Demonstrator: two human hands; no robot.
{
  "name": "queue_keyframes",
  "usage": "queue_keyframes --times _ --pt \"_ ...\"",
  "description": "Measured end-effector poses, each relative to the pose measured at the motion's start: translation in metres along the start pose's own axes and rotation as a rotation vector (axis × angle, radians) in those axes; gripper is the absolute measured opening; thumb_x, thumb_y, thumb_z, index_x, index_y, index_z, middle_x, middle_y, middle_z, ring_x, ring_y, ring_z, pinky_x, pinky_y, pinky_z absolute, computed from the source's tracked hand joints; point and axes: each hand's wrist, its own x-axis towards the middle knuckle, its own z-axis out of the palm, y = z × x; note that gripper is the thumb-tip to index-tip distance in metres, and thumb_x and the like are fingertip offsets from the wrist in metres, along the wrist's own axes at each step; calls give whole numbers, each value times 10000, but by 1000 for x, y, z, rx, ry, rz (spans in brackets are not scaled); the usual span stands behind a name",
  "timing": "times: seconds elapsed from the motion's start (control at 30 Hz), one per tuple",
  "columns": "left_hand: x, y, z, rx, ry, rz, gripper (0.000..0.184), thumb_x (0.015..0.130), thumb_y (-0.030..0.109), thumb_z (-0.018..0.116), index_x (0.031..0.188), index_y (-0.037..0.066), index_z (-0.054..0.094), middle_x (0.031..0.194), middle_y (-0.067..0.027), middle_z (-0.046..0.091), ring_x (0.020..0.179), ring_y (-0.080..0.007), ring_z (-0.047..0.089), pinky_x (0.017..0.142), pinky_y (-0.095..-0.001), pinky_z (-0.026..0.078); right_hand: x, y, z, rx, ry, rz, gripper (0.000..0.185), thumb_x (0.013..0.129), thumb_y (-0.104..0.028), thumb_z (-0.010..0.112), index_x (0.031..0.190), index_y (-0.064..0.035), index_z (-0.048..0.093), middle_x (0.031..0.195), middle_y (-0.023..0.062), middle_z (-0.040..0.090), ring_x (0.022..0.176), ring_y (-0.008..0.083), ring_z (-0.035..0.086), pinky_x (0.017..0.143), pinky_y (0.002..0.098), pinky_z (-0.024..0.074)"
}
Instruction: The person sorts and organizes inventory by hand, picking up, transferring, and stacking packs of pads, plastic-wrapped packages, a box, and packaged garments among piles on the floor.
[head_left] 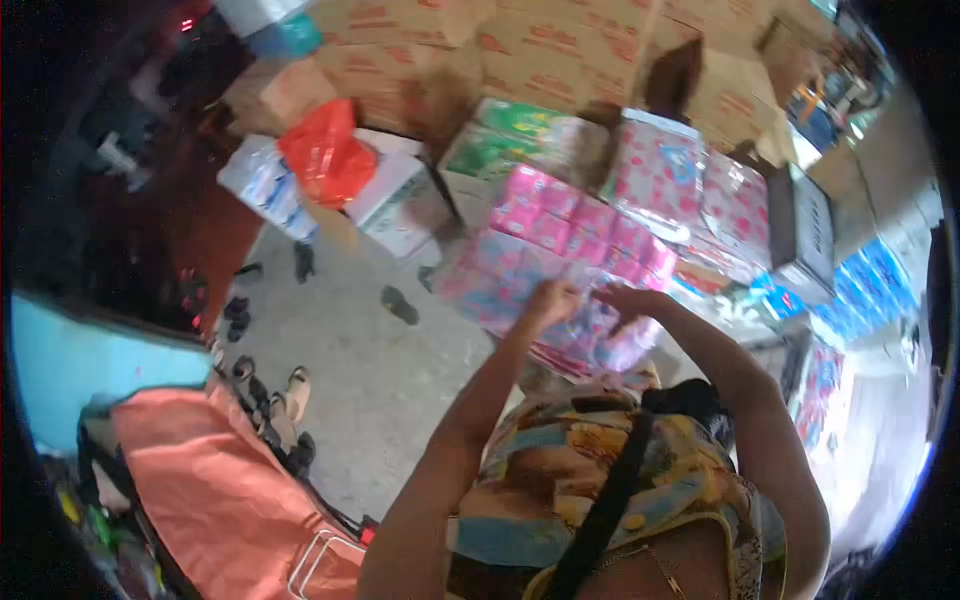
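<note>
A large plastic-wrapped bundle of pink and pale blue packets [585,230] lies in front of my body. My left hand [552,303] is over its near half, fingers closed in a pinch at the clear plastic wrap. Just to the right, my right hand [632,301] is bent toward the left one, its fingers and thumb apart, above or touching the wrap. The two hands are close together but separate. The wrap's near edge bunches below them, and blur hides the exact contact at the fingertips.
Brown cartons [560,45] are stacked along the back. A red plastic bag [328,152], a green-and-white box [510,135] and pink-dotted packs [655,170] stand around the bundle. Shoes [297,392] lie on the concrete floor [350,370] at left, near an orange cover [210,470].
</note>
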Motion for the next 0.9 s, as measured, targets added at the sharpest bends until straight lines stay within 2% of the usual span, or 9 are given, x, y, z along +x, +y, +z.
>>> queue_keyframes --times 0.07,0.17,0.33,0.43,0.5,0.53,0.67,0.73,0.9 --pt "4 -3 4 29 86 64 218 660 204 601 774 18 598 683 -131 599 600 -224 595 583 -325 463 3 6 2 0 39 -63 1082 507 -542 689 1287 -33 140 1271 226 233 1176 368 219 950 447 223" --pt "3 3 -6 -9 138 103 206 661 205 586 759 25 601 666 -137 595 601 -242 592 594 -338 464 7 13 2 20 9 -36 1054 530 -525 686 1286 -27 146 1318 212 152 1225 349 121 987 424 169" --pt "8 12 -12 -55 109 -42 205 665 205 576 751 21 599 654 -141 591 574 -239 590 562 -346 465 -1 10 -14 178 -31 9 1098 514 -631 621 1304 -76 97 1340 162 127 1242 329 56 996 445 145" --pt "22 -9 -2 107 224 197 196 673 197 576 753 19 596 656 -138 593 578 -230 592 532 -344 460 3 17 -3 208 72 -16 1017 547 -595 627 1293 -78 166 1344 139 140 1238 321 93 1001 422 155" --pt "23 -4 1 -93 133 12 200 681 200 576 757 16 592 667 -148 590 611 -231 594 542 -344 455 2 25 14 312 223 -68 961 557 -559 642 1274 -71 227 1325 155 187 1209 327 182 994 408 185" --pt "29 -17 7 -110 159 62 201 686 203 570 755 16 590 648 -143 583 594 -212 586 538 -334 447 5 23 18 251 312 -88 904 567 -531 650 1251 -70 279 1269 169 287 1151 323 282 974 399 229" --pt "28 1 1 -165 20 -80 217 712 217 558 761 7 589 590 -85 574 525 -140 558 487 -295 439 0 9 20 291 345 -15 925 557 -489 684 1256 -58 257 1272 182 269 1168 324 256 967 400 232" --pt "40 -19 3 -63 45 56 229 715 225 563 776 6 592 609 -79 583 504 -136 557 465 -277 442 -2 4 18 284 379 60 932 541 -469 701 1261 -83 253 1269 179 274 1164 331 261 964 407 237" --pt "35 -8 0 -32 47 13 251 724 237 570 794 -4 584 602 -66 576 463 -126 548 421 -249 426 -1 -8 19 236 360 199 941 521 -410 732 1271 -127 240 1277 181 262 1182 328 244 967 411 236"
